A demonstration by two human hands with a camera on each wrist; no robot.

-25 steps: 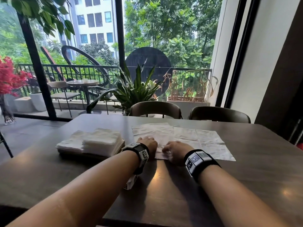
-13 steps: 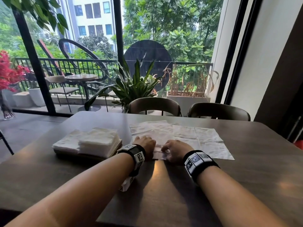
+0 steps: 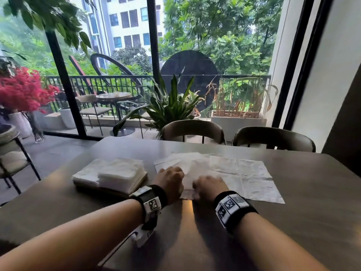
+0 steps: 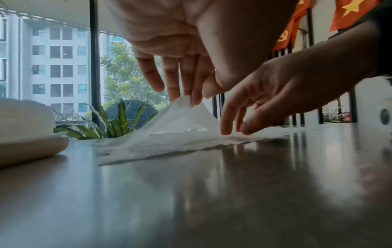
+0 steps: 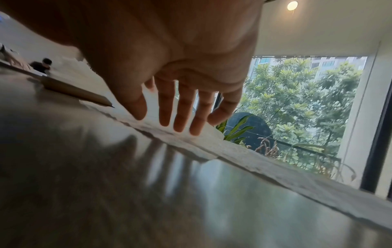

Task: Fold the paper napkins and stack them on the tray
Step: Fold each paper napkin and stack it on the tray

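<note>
Several white paper napkins [image 3: 242,173] lie unfolded and overlapping on the dark table [image 3: 312,212]. My left hand [image 3: 171,181] pinches the near edge of the top napkin [image 4: 180,120] between thumb and fingers and holds it raised in a peak. My right hand [image 3: 210,185] sits just to its right, its straight fingertips [image 5: 177,127] pressing the same napkin flat. A wooden tray [image 3: 109,189] at the left carries two stacks of folded napkins [image 3: 121,173].
Two brown chairs [image 3: 193,130] stand at the table's far side before a large window with a potted plant [image 3: 170,106]. Red flowers [image 3: 23,90] and another chair [image 3: 11,159] are at the far left. A person [image 5: 41,64] sits far off.
My left hand has lifted the napkin's near edge off the table and moved slightly forward. My right hand stays pressing on the napkin. The head view has shifted a little.
</note>
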